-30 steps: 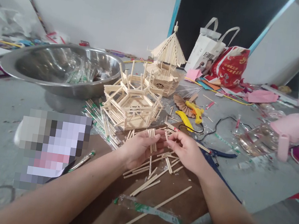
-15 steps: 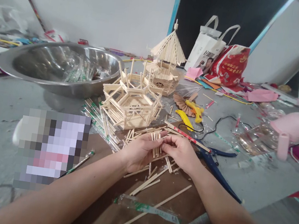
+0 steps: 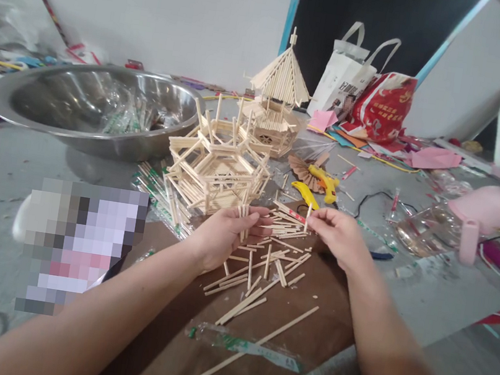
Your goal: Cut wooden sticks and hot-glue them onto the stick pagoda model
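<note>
My left hand is closed round a small bundle of short wooden sticks, palm up. My right hand pinches a single short stick upright, a hand's width to the right of the bundle. Both hover over a brown board strewn with several loose cut sticks. Just beyond my hands stands an unfinished hexagonal stick frame. Behind it stands a finished stick pavilion with a pointed roof.
A large steel basin with wrapped chopsticks sits at the back left. A yellow glue gun with black cord, blue-handled pliers, a clear bottle, pink paper and two bags crowd the right side. A wrapped chopstick lies near me.
My right hand has drawn one stick out of the bundle and moved right, away from my left hand. The left hand has kept the remaining sticks and shifted slightly up.
</note>
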A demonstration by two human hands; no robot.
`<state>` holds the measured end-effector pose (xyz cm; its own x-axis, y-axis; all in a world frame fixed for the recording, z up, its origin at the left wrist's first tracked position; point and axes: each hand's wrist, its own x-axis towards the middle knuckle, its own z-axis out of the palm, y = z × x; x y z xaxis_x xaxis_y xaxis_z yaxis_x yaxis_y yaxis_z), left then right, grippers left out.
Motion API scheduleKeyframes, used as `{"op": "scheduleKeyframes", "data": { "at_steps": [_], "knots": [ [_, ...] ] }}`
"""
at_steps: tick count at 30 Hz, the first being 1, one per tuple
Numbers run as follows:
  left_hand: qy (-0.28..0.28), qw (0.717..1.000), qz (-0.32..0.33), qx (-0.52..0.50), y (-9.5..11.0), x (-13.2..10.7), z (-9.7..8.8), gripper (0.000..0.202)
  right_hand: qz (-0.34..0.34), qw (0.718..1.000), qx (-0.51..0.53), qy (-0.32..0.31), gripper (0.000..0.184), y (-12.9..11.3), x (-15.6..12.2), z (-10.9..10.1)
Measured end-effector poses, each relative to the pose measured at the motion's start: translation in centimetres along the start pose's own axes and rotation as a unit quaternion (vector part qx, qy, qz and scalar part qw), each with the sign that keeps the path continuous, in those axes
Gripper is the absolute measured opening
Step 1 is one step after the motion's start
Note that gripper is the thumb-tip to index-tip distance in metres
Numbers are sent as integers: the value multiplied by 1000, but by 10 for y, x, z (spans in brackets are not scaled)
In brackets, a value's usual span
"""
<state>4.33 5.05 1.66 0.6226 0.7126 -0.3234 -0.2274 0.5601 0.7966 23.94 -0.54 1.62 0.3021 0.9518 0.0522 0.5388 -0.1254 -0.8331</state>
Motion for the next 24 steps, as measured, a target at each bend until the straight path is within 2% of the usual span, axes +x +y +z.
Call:
{"op": "scheduleKeyframes", "data": {
  "at_steps": [4,7,10,13,17,21,24],
  "knots": [
    [18,999,31,21,5,2,-3,13,9,991,-124,-43,21,14,7,-10],
    [23,998,45,32,8,1,-4,14,-2,967,-237,-90,19,19,8,-10],
    [26,997,60,40,10,1,-6,18,-39,937,-303,-169,17,19,7,-11],
    [37,995,74,46,11,1,-7,19,-79,918,-338,-192,17,17,6,-11],
    [54,993,90,56,14,1,-7,18,-135,912,-361,-137,27,14,4,0],
    [67,991,103,54,17,1,-7,17,-172,898,-354,-195,38,9,1,10],
    [64,991,107,46,20,1,-8,17,-167,898,-340,-223,33,8,0,8]
  ]
}}
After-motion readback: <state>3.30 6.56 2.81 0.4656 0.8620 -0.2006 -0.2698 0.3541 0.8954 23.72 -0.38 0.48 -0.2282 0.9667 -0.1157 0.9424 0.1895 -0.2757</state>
